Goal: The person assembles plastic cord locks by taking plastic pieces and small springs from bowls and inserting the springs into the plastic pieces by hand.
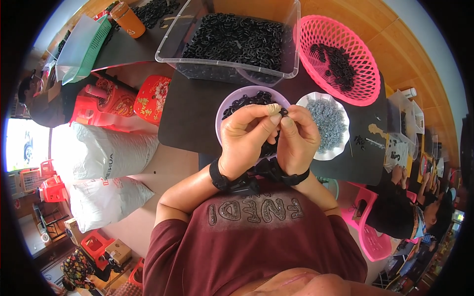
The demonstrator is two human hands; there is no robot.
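Over a purple bowl (220, 112), my left hand (248, 132) and my right hand (299, 140) meet, fingertips almost touching. Between them they pinch a small black plastic piece (283, 112), its exact kind too small to tell. A pale covering wraps one fingertip of the left hand. Loose black link-shaped pieces (247, 100) fill the bowl, partly hidden by my hands. Beside my right hand stands a white scalloped dish (344, 109) heaped with small grey-blue translucent pieces (327, 127). Both wrists wear black straps.
Behind the bowl, a clear plastic bin (224, 63) holds many black links. A pink woven basket (369, 54) with more stands right of it. On the left are an orange cup (129, 22), a red stool (152, 101) and white sacks (116, 153). Other people sit along the right.
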